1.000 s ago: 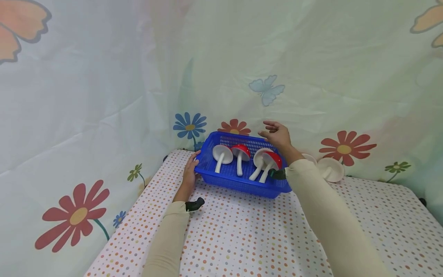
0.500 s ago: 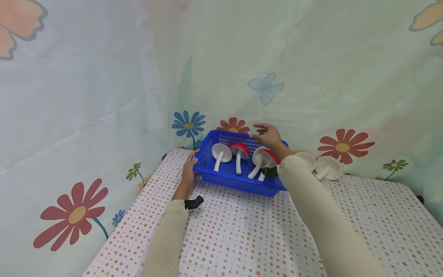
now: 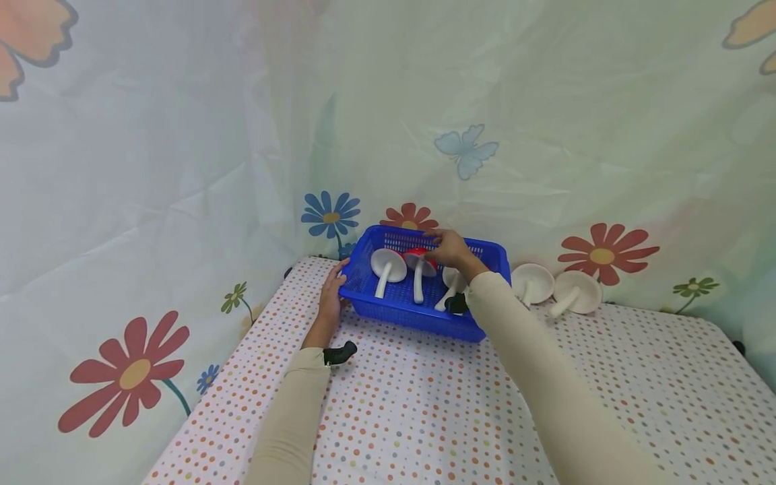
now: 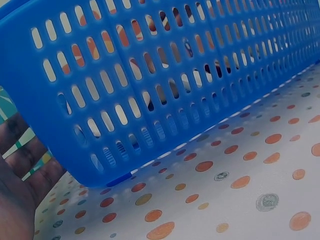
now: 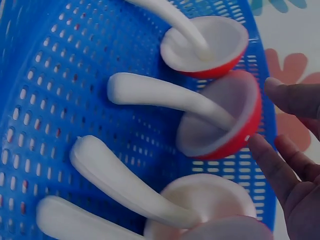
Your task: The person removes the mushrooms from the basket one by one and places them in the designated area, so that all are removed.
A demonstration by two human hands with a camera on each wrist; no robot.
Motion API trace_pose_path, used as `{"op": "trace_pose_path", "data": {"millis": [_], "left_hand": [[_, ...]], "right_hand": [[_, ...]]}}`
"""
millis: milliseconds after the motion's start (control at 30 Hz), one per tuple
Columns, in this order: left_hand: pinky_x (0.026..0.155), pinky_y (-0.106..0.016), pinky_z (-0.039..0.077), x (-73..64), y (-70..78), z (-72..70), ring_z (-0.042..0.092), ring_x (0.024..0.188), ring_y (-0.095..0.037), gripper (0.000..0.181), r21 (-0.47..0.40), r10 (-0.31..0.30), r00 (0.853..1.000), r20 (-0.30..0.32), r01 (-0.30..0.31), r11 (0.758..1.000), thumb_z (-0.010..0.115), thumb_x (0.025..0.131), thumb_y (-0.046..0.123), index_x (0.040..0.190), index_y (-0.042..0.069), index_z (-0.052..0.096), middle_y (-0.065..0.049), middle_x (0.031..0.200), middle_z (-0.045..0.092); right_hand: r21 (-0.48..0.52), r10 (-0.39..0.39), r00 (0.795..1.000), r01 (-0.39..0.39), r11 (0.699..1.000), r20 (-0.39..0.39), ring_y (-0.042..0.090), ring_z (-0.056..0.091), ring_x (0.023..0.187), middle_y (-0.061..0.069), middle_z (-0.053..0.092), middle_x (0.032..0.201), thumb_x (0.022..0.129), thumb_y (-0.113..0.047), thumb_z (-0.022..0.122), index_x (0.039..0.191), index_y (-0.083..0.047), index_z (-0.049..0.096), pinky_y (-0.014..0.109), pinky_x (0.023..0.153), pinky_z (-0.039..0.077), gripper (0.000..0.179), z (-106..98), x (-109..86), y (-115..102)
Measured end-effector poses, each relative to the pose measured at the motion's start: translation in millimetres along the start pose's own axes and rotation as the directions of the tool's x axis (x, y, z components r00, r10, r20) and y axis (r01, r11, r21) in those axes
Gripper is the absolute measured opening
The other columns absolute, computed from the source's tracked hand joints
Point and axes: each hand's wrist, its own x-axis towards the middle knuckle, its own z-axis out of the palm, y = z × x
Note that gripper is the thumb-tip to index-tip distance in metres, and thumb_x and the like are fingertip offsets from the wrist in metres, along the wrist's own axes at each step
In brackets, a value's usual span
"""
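Note:
Several toy mushrooms with red white-spotted caps and white stems lie in a blue plastic basket point(image 3: 412, 325), undersides and stems up. My left hand point(image 3: 330, 296) rests against the basket's left end, its fingers lying along the outside near the corner in the left wrist view. Over the back of the basket, my right hand point(image 3: 447, 248) reaches in with spread fingers. In the right wrist view, its fingertips point(image 5: 260, 145) are right at the red cap of one mushroom point(image 5: 165, 95). The right forearm hides part of the mushrooms at the basket's right.
Outside the basket to the right, two more mushrooms, one near point(image 3: 533, 283) and one farther right point(image 3: 582, 296), lie on the dotted tablecloth point(image 3: 424, 411). A flower-printed curtain point(image 3: 388, 101) hangs close behind the basket and along the left.
My right hand has moved left and down, from above the basket's back right rim to the second mushroom from the left. The left hand stays at the basket's end.

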Motion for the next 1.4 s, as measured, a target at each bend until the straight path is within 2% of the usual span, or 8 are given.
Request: {"op": "trace_pose_path", "data": {"millis": [233,433,567,667,800,1033,1167,1400], "left_hand": [[0.112,-0.06,0.032,2.8,-9.8,2.0,0.035,0.144,-0.037,0.047,0.023,0.0,1.0,-0.026,0.0,1.0,0.039,0.101,0.031,0.148,0.028,0.044,-0.003,0.161,0.03],[0.111,-0.06,0.033,4.5,-11.5,2.6,0.036,0.143,-0.036,0.046,0.02,0.004,0.999,-0.035,-0.003,1.0,0.04,0.1,0.031,0.146,0.029,0.045,-0.002,0.16,0.032],[0.112,-0.059,0.033,3.4,-10.5,6.2,0.034,0.144,-0.037,0.046,0.006,-0.014,1.0,-0.011,0.014,1.0,0.038,0.103,0.028,0.149,0.027,0.043,-0.004,0.162,0.028],[0.112,-0.059,0.033,-4.3,-1.4,11.0,0.034,0.144,-0.039,0.047,0.006,-0.019,1.0,0.011,0.019,1.0,0.036,0.103,0.024,0.15,0.023,0.041,-0.008,0.162,0.027],[0.112,-0.06,0.032,-13.5,12.0,15.6,0.033,0.145,-0.039,0.048,0.002,-0.013,0.999,0.029,0.013,1.0,0.036,0.103,0.022,0.151,0.019,0.04,-0.01,0.162,0.026],[0.113,-0.061,0.03,-15.7,16.7,15.7,0.03,0.146,-0.04,0.048,-0.003,0.0,0.999,0.04,0.001,1.0,0.036,0.103,0.022,0.151,0.019,0.039,-0.01,0.163,0.025],[0.113,-0.06,0.03,-16.0,15.9,16.6,0.031,0.146,-0.039,0.047,-0.007,-0.003,0.999,0.047,0.004,1.0,0.036,0.104,0.021,0.151,0.019,0.039,-0.01,0.163,0.025],[0.112,-0.06,0.033,0.0,-12.2,14.8,0.035,0.144,-0.035,0.046,0.001,0.017,1.0,-0.01,-0.017,1.0,0.039,0.101,0.029,0.146,0.028,0.045,-0.003,0.16,0.031]], "right_hand": [[-0.035,0.013,0.999,-0.011,0.999,0.046,0.04,0.05,0.13,0.023,0.049,0.144,0.088,-0.004,0.066,0.14,-0.01,0.055,0.048,0.102,0.048,0.054,8,1.4,8],[-0.027,0.05,0.995,-0.048,0.998,0.082,0.037,0.058,0.115,0.024,0.049,0.141,0.086,-0.001,0.064,0.14,-0.008,0.055,0.047,0.092,0.054,0.056,7,1.6,10],[-0.06,0.084,0.993,-0.079,0.995,0.084,0.037,0.054,0.122,0.024,0.049,0.143,0.085,-0.002,0.063,0.14,-0.008,0.055,0.047,0.099,0.051,0.055,6,0.6,14],[-0.087,0.102,0.992,-0.095,0.992,0.073,0.038,0.052,0.126,0.024,0.05,0.142,0.086,-0.003,0.062,0.139,-0.007,0.056,0.047,0.103,0.047,0.054,5,-1.1,17],[-0.095,0.08,0.996,-0.076,0.993,0.046,0.039,0.055,0.123,0.024,0.055,0.137,0.087,-0.005,0.062,0.134,-0.005,0.059,0.047,0.101,0.048,0.048,4,-3.5,18],[-0.1,0.055,0.996,-0.061,0.993,-0.064,0.036,0.061,0.114,0.023,0.064,0.125,0.092,-0.008,0.058,0.123,0.0,0.066,0.046,0.094,0.053,0.033,2,-6.0,18],[-0.097,0.077,0.99,-0.089,0.991,-0.117,0.035,0.063,0.11,0.022,0.066,0.121,0.094,-0.011,0.058,0.119,0.0,0.069,0.045,0.092,0.054,0.029,2,-6.4,23],[-0.1,0.06,0.985,-0.077,0.992,-0.159,0.035,0.064,0.108,0.023,0.068,0.119,0.094,-0.012,0.058,0.115,-0.001,0.072,0.045,0.088,0.055,0.028,0,-9.5,26]]}}
